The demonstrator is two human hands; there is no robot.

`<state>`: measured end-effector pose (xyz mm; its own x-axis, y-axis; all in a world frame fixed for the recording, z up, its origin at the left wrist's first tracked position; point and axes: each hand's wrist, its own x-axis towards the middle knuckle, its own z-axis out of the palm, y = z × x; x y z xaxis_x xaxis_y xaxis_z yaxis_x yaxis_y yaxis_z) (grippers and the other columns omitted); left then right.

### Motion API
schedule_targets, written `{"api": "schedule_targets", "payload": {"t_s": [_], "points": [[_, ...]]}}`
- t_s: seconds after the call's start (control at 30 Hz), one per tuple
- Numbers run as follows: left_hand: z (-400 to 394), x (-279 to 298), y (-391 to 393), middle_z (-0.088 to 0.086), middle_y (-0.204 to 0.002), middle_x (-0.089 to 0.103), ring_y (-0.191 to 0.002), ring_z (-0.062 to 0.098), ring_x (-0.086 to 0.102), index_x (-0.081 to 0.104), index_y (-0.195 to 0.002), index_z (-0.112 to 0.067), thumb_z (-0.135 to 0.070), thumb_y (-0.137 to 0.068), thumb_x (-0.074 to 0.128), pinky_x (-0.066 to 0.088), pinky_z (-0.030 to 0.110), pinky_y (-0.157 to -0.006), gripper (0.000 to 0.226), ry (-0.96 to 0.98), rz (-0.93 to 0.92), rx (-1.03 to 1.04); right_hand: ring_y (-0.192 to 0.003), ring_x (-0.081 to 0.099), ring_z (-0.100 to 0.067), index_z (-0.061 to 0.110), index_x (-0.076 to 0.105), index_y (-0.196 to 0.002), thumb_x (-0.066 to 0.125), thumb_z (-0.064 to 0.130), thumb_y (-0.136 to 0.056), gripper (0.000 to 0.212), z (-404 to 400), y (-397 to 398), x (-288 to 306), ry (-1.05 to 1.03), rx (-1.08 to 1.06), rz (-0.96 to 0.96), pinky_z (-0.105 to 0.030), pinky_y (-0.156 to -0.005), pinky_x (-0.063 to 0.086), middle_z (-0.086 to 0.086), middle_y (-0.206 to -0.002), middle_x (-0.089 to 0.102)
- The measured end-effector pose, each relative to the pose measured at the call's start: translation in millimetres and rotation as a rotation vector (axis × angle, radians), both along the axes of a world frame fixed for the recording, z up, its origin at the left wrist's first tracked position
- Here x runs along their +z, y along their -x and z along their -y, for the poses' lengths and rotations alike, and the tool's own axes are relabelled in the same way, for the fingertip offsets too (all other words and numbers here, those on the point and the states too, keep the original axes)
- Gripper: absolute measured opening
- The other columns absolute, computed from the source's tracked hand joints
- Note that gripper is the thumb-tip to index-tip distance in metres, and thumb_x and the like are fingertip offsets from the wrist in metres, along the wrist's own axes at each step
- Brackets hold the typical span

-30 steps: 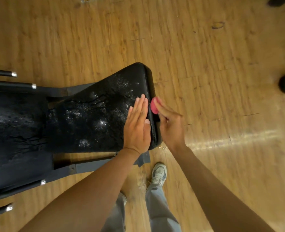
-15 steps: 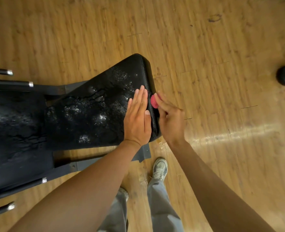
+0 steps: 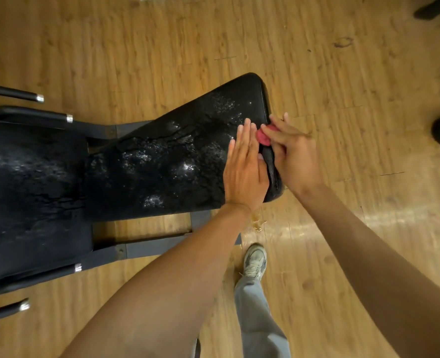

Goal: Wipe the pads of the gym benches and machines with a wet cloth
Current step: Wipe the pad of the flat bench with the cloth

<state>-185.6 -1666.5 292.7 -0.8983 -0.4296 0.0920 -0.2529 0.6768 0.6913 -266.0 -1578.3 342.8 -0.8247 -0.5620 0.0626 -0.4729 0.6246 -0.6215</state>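
At the pad's (image 3: 177,161) end edge, the right hand (image 3: 295,157) pinches a pink cloth (image 3: 263,136) against it to wipe, while the flat, empty left hand (image 3: 244,171) steadies the top.

Your two bare forearms carry no sleeves, watch or bands, your left hand (image 3: 244,171) and right hand (image 3: 295,156) wear no gloves or rings, and below them you wear loose light grey trousers (image 3: 259,319) over a pale grey-white laced trainer (image 3: 255,260).

L hand (image 3: 244,171) flat, fingers straight; R hand (image 3: 292,156) fingers curled, pinching.
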Motion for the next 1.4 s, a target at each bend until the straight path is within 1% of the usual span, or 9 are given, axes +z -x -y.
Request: {"api": "schedule_targets", "payload": {"t_s": [0.2, 0.37, 0.57, 0.7, 0.9, 1.07, 1.2, 1.3, 1.4], "points": [[15.5, 7.6, -45.3, 0.01, -0.171, 0.014, -0.159, 0.021, 0.007, 0.018, -0.162, -0.002, 0.007, -0.092, 0.039, 0.009, 0.041, -0.13, 0.074, -0.049, -0.049, -0.06, -0.124, 0.063, -0.03, 0.016, 0.078, -0.114, 0.071, -0.003, -0.091, 0.03, -22.9, -52.7, 5.4, -0.178, 0.052, -0.343, -0.038, -0.089, 0.06, -0.006, -0.129, 0.07], [27.3, 3.6, -72.2, 0.006, -0.172, 0.01, -0.159, 0.018, 0.005, 0.014, -0.163, -0.006, 0.007, -0.097, 0.044, 0.013, 0.041, -0.129, 0.073, -0.058, -0.076, -0.179, -0.134, 0.056, -0.031, 0.015, 0.07, -0.129, 0.073, -0.01, -0.084, 0.051, -33.3, -84.4, 9.1, -0.313, 0.161, -0.3, -0.042, -0.089, 0.061, -0.006, -0.144, 0.059], [18.1, 10.6, -75.0, 0.004, -0.172, 0.012, -0.159, 0.015, 0.004, 0.017, -0.163, -0.007, -0.015, -0.111, 0.036, 0.004, 0.035, -0.13, 0.056, -0.201, -0.096, -0.319, -0.157, -0.005, -0.012, 0.013, 0.018, -0.162, 0.058, -0.007, -0.096, 0.081, -34.2, -78.9, 35.5, -0.136, 0.044, 0.157, -0.01, -0.12, 0.007, 0.005, -0.171, 0.0], [0.3, 5.1, -60.4, 0.006, -0.171, 0.018, -0.159, 0.018, 0.011, 0.021, -0.162, -0.005, -0.028, -0.108, 0.044, 0.008, 0.036, -0.13, 0.063, -0.099, -0.176, -0.44, -0.154, -0.001, -0.001, 0.012, 0.025, -0.16, 0.036, -0.014, -0.097, 0.07, -33.9, -74.5, 29.4, -0.036, -0.18, 0.345, -0.018, -0.125, 0.004, 0.003, -0.17, 0.01], [0.8, -29.8, -73.6, 0.004, -0.162, 0.04, -0.151, 0.013, 0.034, 0.043, -0.155, -0.007, 0.006, -0.098, 0.062, 0.037, 0.037, -0.121, 0.061, -0.108, -0.281, -0.283, -0.155, 0.01, -0.01, 0.004, 0.037, -0.155, 0.035, -0.022, -0.087, 0.073, -35.4, -66.9, 19.8, -0.153, 0.053, 0.215, -0.01, -0.121, 0.006, -0.005, -0.165, 0.026], [-12.0, -6.3, -67.4, 0.002, -0.166, 0.032, -0.155, 0.013, 0.024, 0.038, -0.157, -0.009, -0.007, -0.094, 0.067, 0.036, 0.034, -0.121, 0.07, -0.202, -0.199, -0.28, -0.149, 0.031, -0.015, 0.0, 0.031, -0.157, 0.041, -0.011, -0.096, 0.063, -39.7, -73.1, 26.9, -0.076, 0.069, 0.267, -0.026, -0.122, 0.028, -0.016, -0.158, 0.04], [-18.1, 3.5, -60.4, 0.001, -0.167, 0.029, -0.156, 0.012, 0.021, 0.034, -0.159, -0.01, -0.021, -0.09, 0.077, 0.031, 0.037, -0.124, 0.082, -0.145, -0.173, -0.309, -0.128, 0.038, 0.01, 0.01, 0.03, -0.158, 0.04, -0.017, -0.094, 0.07, -43.5, -68.7, 36.6, -0.07, -0.027, 0.337, 0.004, -0.1, 0.027, 0.01, -0.139, 0.044], [-10.6, -3.2, -65.5, 0.001, -0.159, 0.045, -0.149, 0.013, 0.038, 0.049, -0.151, -0.01, -0.009, -0.094, 0.071, 0.044, 0.037, -0.116, 0.061, -0.113, -0.214, -0.268, -0.133, 0.044, -0.006, 0.005, 0.039, -0.153, 0.051, -0.012, -0.095, 0.061, -41.5, -70.4, 43.0, -0.087, -0.004, 0.301, 0.007, -0.092, 0.029, 0.004, -0.142, 0.047], [2.6, -17.3, -90.9, 0.001, -0.158, 0.046, -0.147, 0.011, 0.04, 0.051, -0.15, -0.009, 0.007, -0.094, 0.065, 0.037, 0.03, -0.12, 0.06, -0.067, -0.226, -0.287, -0.15, 0.03, -0.024, 0.004, 0.034, -0.156, 0.042, -0.015, -0.091, 0.068, -38.0, -75.7, 38.2, -0.172, 0.053, 0.253, -0.017, -0.118, 0.026, -0.02, -0.159, 0.036]]}}
